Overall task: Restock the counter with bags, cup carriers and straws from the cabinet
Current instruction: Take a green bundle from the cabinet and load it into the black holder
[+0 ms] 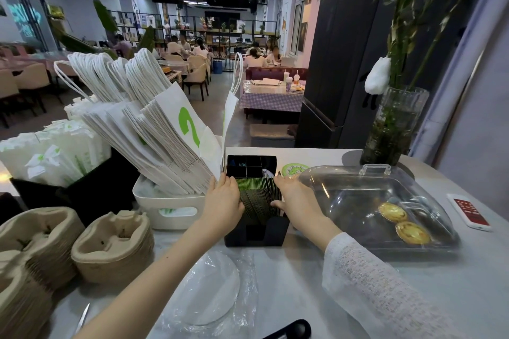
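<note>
Risk: you are squeezing a tightly packed stack of thin green-edged packets [257, 195] from both sides in the black holder [256, 234]; uneven pressure could be fanning the packets up and out, or nudging the holder against the clear pastry cover [366, 195] just to its right.
Second risk: the leaning paper bags [154, 129] in the white bin [168, 206] are tilting toward your left hand, so a bump could be tipping them.
Left grip: your left hand [224, 195] is pressing the stack's left side, fingers loosely curled over its top edge, holding nothing else.
Right grip: your right hand [293, 197] is lying open against the right side, thumb touching the near packets.
Task things: bags are standing far left on the desk [303, 270]; cup carriers [110, 245] are sitting stacked near left; wrapped straws [55, 154] are filling the black box further left.
</note>
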`<state>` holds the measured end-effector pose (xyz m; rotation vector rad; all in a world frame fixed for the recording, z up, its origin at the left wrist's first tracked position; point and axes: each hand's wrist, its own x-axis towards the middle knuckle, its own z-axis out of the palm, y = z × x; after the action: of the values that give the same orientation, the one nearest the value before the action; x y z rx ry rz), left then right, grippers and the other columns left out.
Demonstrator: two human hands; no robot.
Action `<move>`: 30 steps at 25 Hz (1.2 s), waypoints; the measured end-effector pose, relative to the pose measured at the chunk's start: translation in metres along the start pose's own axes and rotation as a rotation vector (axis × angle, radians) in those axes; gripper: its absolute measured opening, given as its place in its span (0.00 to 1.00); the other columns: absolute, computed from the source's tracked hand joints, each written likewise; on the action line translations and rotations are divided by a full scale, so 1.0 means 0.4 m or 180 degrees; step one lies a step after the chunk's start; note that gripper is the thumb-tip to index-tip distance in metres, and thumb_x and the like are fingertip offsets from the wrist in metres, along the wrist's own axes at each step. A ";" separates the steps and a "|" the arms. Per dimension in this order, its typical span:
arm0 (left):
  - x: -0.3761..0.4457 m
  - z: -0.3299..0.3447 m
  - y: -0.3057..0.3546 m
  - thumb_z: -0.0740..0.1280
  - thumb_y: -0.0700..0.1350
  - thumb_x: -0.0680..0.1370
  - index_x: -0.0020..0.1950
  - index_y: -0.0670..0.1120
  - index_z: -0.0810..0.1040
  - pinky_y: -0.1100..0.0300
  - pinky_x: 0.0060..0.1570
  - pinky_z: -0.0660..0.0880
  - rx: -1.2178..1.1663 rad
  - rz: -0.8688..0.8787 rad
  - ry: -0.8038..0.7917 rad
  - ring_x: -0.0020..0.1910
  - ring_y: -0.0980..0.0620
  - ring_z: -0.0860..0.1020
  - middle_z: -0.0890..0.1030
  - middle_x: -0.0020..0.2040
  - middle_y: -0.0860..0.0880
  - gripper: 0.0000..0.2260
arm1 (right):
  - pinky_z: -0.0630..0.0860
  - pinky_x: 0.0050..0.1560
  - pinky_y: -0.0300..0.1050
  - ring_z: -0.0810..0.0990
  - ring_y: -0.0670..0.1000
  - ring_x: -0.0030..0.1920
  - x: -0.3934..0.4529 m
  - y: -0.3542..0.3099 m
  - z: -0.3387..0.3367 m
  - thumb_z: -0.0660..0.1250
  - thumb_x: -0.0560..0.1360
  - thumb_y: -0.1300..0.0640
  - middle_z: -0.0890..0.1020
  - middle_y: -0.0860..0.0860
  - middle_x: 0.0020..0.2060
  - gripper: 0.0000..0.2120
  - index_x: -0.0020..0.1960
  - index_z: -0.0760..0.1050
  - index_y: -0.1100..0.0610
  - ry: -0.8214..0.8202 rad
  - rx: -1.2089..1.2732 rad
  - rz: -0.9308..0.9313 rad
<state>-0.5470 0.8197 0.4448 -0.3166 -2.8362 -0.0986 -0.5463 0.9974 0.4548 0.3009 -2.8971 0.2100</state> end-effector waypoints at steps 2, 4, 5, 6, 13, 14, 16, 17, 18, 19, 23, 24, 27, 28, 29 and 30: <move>0.000 -0.007 0.003 0.63 0.44 0.78 0.74 0.37 0.62 0.50 0.76 0.49 -0.0107 -0.0005 0.0037 0.77 0.45 0.57 0.66 0.74 0.41 0.26 | 0.74 0.53 0.48 0.76 0.55 0.58 0.002 -0.004 0.004 0.69 0.75 0.52 0.78 0.54 0.58 0.25 0.69 0.67 0.56 -0.0059 0.0032 0.0021; 0.000 -0.013 0.001 0.65 0.43 0.76 0.71 0.38 0.66 0.51 0.75 0.52 -0.0270 0.0040 0.0040 0.75 0.45 0.61 0.69 0.71 0.41 0.24 | 0.74 0.53 0.49 0.76 0.56 0.57 0.004 -0.006 0.005 0.71 0.74 0.52 0.79 0.54 0.56 0.26 0.69 0.68 0.55 -0.0055 0.0095 0.0029; 0.000 -0.017 -0.003 0.66 0.43 0.76 0.69 0.39 0.67 0.52 0.74 0.55 -0.0378 0.0044 -0.0038 0.74 0.44 0.62 0.69 0.71 0.42 0.23 | 0.74 0.55 0.49 0.75 0.56 0.56 0.005 -0.007 0.002 0.72 0.73 0.51 0.79 0.54 0.55 0.27 0.70 0.68 0.55 -0.0025 0.0152 0.0043; 0.003 -0.018 -0.010 0.67 0.42 0.75 0.67 0.40 0.69 0.52 0.72 0.60 -0.0490 0.0031 -0.0143 0.73 0.43 0.64 0.70 0.70 0.41 0.22 | 0.73 0.57 0.50 0.74 0.56 0.57 0.007 -0.007 0.000 0.73 0.72 0.50 0.79 0.54 0.56 0.28 0.69 0.69 0.55 0.0001 0.0236 0.0065; 0.059 -0.029 -0.073 0.66 0.40 0.73 0.56 0.46 0.80 0.53 0.49 0.76 -0.0280 0.0378 -0.0426 0.54 0.42 0.77 0.79 0.52 0.45 0.12 | 0.67 0.69 0.48 0.70 0.54 0.68 0.038 -0.002 -0.023 0.76 0.69 0.60 0.72 0.52 0.69 0.35 0.73 0.67 0.54 -0.0340 0.0780 -0.0076; 0.068 -0.034 -0.067 0.66 0.38 0.73 0.57 0.47 0.79 0.54 0.49 0.76 -0.0190 0.0434 -0.0471 0.54 0.42 0.78 0.80 0.52 0.46 0.14 | 0.65 0.69 0.48 0.69 0.54 0.70 0.044 -0.005 -0.024 0.76 0.69 0.61 0.69 0.52 0.71 0.36 0.74 0.66 0.54 -0.0441 0.0691 -0.0141; 0.079 -0.045 -0.045 0.65 0.35 0.72 0.58 0.46 0.78 0.55 0.51 0.72 0.0143 0.0458 -0.0533 0.55 0.43 0.77 0.81 0.53 0.46 0.16 | 0.64 0.70 0.48 0.66 0.55 0.72 0.054 -0.013 -0.017 0.76 0.69 0.61 0.63 0.52 0.75 0.39 0.75 0.63 0.53 -0.0611 0.0489 -0.0218; 0.083 -0.049 -0.032 0.65 0.34 0.72 0.58 0.46 0.76 0.55 0.52 0.71 0.0337 0.0451 -0.0559 0.57 0.44 0.76 0.80 0.55 0.46 0.16 | 0.65 0.70 0.50 0.66 0.56 0.73 0.058 -0.018 -0.011 0.76 0.68 0.60 0.60 0.52 0.77 0.41 0.76 0.61 0.53 -0.0673 0.0362 -0.0237; 0.086 -0.050 -0.021 0.65 0.34 0.72 0.59 0.45 0.75 0.55 0.54 0.70 0.0462 0.0425 -0.0599 0.59 0.44 0.74 0.79 0.57 0.46 0.17 | 0.66 0.70 0.51 0.66 0.58 0.72 0.061 -0.022 -0.002 0.76 0.68 0.58 0.57 0.52 0.78 0.43 0.77 0.58 0.53 -0.0737 0.0237 -0.0245; 0.088 -0.050 -0.013 0.65 0.34 0.72 0.61 0.45 0.73 0.54 0.55 0.69 0.0525 0.0383 -0.0637 0.62 0.44 0.72 0.77 0.59 0.46 0.18 | 0.68 0.69 0.52 0.67 0.59 0.72 0.064 -0.025 0.007 0.77 0.68 0.57 0.54 0.52 0.78 0.45 0.78 0.55 0.53 -0.0795 0.0147 -0.0234; 0.083 -0.038 -0.007 0.67 0.37 0.71 0.67 0.45 0.67 0.54 0.60 0.66 0.0702 0.0192 -0.0649 0.67 0.45 0.65 0.71 0.64 0.46 0.24 | 0.70 0.65 0.53 0.69 0.62 0.69 0.074 -0.032 0.030 0.77 0.67 0.59 0.51 0.55 0.78 0.48 0.78 0.53 0.52 -0.0815 0.0202 -0.0086; 0.081 -0.033 -0.008 0.68 0.38 0.71 0.67 0.46 0.66 0.54 0.60 0.65 0.0733 0.0183 -0.0604 0.67 0.45 0.65 0.70 0.64 0.47 0.25 | 0.71 0.64 0.54 0.70 0.62 0.68 0.076 -0.033 0.033 0.77 0.67 0.60 0.51 0.55 0.78 0.47 0.78 0.54 0.52 -0.0791 0.0268 -0.0074; 0.076 -0.019 -0.013 0.69 0.38 0.70 0.69 0.46 0.65 0.55 0.60 0.65 0.0682 0.0237 -0.0489 0.67 0.45 0.65 0.69 0.66 0.47 0.29 | 0.74 0.59 0.54 0.73 0.62 0.66 0.077 -0.032 0.039 0.77 0.66 0.63 0.55 0.55 0.77 0.45 0.75 0.57 0.52 -0.0711 0.0490 -0.0051; 0.076 -0.014 -0.017 0.69 0.37 0.69 0.70 0.46 0.64 0.55 0.60 0.65 0.0640 0.0280 -0.0464 0.67 0.45 0.65 0.68 0.66 0.47 0.30 | 0.74 0.58 0.54 0.73 0.62 0.65 0.076 -0.032 0.039 0.77 0.66 0.64 0.57 0.54 0.76 0.43 0.74 0.58 0.53 -0.0679 0.0559 -0.0053; 0.074 -0.010 -0.022 0.70 0.37 0.69 0.70 0.47 0.64 0.56 0.60 0.65 0.0606 0.0320 -0.0432 0.66 0.45 0.66 0.68 0.66 0.48 0.31 | 0.74 0.58 0.53 0.73 0.61 0.64 0.075 -0.033 0.038 0.77 0.66 0.64 0.59 0.54 0.75 0.42 0.74 0.58 0.53 -0.0649 0.0650 -0.0055; 0.072 -0.008 -0.027 0.70 0.37 0.69 0.70 0.47 0.64 0.56 0.60 0.65 0.0573 0.0351 -0.0382 0.66 0.46 0.66 0.68 0.66 0.48 0.31 | 0.73 0.58 0.52 0.73 0.60 0.64 0.075 -0.036 0.039 0.77 0.66 0.64 0.62 0.53 0.73 0.42 0.73 0.59 0.54 -0.0630 0.0780 -0.0057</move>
<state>-0.5753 0.8149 0.4559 -0.4515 -2.9106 0.2038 -0.5748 0.9752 0.4485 0.4099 -3.0630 0.5648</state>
